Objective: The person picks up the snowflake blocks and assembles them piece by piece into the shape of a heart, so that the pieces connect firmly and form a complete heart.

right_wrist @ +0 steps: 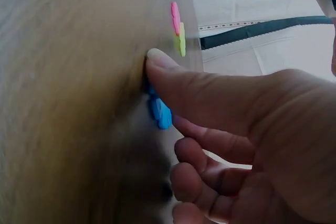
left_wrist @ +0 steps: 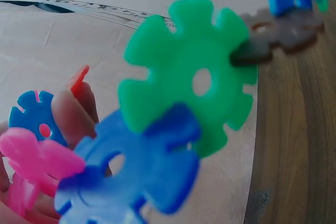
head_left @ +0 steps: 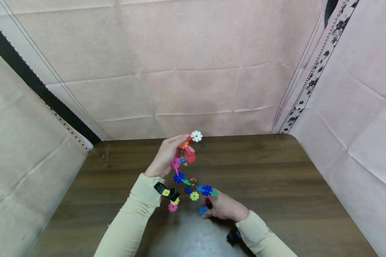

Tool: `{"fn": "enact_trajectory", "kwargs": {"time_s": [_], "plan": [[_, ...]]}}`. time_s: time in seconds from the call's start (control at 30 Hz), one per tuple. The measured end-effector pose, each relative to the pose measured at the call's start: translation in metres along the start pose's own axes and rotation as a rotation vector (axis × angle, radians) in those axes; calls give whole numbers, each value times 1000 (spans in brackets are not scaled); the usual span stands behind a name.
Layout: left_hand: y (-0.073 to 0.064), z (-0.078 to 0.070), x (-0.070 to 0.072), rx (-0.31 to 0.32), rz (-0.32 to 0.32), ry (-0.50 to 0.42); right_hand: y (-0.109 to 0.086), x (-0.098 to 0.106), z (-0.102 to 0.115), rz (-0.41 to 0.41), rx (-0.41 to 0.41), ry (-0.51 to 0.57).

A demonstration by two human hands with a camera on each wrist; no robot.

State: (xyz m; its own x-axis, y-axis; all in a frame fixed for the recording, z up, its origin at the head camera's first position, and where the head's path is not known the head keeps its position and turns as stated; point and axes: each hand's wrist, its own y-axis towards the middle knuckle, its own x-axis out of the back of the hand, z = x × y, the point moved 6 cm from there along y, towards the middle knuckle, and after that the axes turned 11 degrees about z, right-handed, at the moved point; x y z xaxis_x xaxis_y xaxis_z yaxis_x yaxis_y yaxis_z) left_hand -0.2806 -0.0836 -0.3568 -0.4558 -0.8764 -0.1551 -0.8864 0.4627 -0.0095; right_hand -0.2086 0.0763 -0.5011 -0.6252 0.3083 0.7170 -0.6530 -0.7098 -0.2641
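Observation:
My left hand (head_left: pixel 167 155) grips a chain of notched plastic discs, near its upper end with a white disc (head_left: pixel 197 136). Orange, red and pink discs (head_left: pixel 175 163) lie against the fingers. Below them the chain runs through a blue disc (head_left: pixel 179 177), a green disc (left_wrist: pixel 191 77) and a brown disc (left_wrist: pixel 278 35) to a dark blue disc (head_left: pixel 207 190) above my right hand. Low at the tabletop, my right hand (head_left: pixel 225 207) pinches a separate blue disc (head_left: pixel 203 210) between thumb and fingers. In the right wrist view the thumb partly hides this disc (right_wrist: pixel 161 113).
A pale yellow disc (head_left: pixel 194 196) and a dark blue disc (head_left: pixel 188 190) appear below the chain. Near the left wrist camera, a pink disc (head_left: pixel 172 207) joins a yellow one. Pale cloth (head_left: pixel 193 89) encloses the wooden table (head_left: pixel 276 171) at back and sides.

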Motion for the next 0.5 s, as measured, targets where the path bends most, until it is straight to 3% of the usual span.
{"fn": "enact_trajectory", "kwargs": {"time_s": [0.13, 0.23, 0.37, 0.5], "plan": [[0, -1, -1, -13, 23, -50, -2, 8, -7, -1, -3, 81], [0, 1, -3, -8, 34, -60, -9, 27, -17, -80, -21, 94], [0, 3, -4, 0, 42, -45, -26, 72, -28, -288, -55, 157], [1, 5, -7, 4, 43, -23, -41, 116, -18, -522, 0, 244]]}}
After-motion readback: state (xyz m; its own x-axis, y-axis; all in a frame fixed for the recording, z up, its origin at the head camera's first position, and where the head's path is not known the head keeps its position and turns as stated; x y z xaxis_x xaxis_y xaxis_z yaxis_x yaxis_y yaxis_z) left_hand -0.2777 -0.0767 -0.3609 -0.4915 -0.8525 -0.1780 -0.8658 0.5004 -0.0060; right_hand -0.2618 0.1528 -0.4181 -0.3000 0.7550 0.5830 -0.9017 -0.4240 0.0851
